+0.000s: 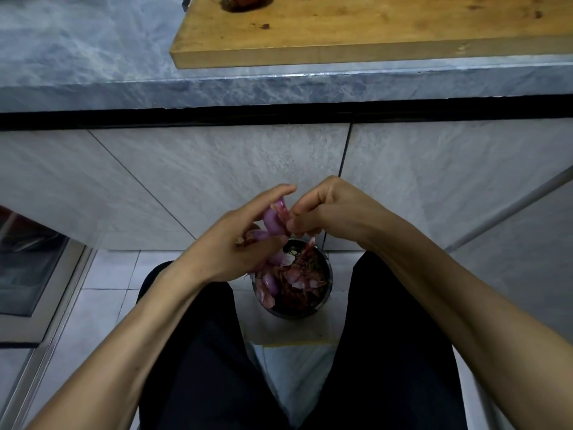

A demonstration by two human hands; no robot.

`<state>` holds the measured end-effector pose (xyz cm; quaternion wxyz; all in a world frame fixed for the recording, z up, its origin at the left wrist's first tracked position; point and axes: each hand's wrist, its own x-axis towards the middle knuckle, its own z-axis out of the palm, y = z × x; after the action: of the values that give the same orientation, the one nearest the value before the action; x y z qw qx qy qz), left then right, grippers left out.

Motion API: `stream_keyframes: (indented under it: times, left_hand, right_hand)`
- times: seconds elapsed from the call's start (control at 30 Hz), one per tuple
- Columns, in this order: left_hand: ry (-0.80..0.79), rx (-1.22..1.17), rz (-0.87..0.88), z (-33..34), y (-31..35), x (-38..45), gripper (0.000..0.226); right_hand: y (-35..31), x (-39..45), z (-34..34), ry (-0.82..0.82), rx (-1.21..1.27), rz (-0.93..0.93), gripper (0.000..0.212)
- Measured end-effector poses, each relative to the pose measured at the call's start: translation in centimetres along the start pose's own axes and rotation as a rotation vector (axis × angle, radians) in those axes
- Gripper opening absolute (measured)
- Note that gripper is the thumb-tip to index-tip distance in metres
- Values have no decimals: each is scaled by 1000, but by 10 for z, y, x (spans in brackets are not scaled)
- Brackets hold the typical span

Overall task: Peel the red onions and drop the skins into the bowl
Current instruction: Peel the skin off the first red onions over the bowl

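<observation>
My left hand (231,240) holds several small purple-red onions (269,220) above a dark bowl (322,301) on the floor between my knees. My right hand (322,209) pinches a strip of reddish skin (282,214) at the top of the uppermost onion. The bowl is filled with red-brown skins (302,282) and a few purple pieces. My left hand covers the bowl's near-left rim.
A grey marble counter (93,57) runs across the top, with a wooden cutting board (372,29) on it. Tiled cabinet fronts (217,169) stand behind the bowl. A glass-fronted appliance (28,268) is at the left. My dark trousers (198,367) flank the bowl.
</observation>
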<state>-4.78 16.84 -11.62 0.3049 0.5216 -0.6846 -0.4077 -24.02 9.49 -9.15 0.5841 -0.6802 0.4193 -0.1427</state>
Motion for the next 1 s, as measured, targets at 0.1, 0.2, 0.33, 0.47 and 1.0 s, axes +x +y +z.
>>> stream_keyframes:
  times: [0.1,0.2,0.33,0.47,1.0]
  left_hand:
    - [90,-60,3,6,-5,1,39]
    - [183,-72,20,13,-13,2,35]
    - [260,-189,-9,20,-16,1,33]
    - [247,-205,-5,18,-18,-2,34]
    - [381,-314,61,34,-25,-16,33]
  right_hand:
    - [2,0,1,64,91,15,7]
    - [5,0,6,109,160,-24,8]
    - [10,3,13,193,0,-123,5]
    - [6,5,13,209,-239,-178,4]
    - [12,-2,27,238,241,-43,11]
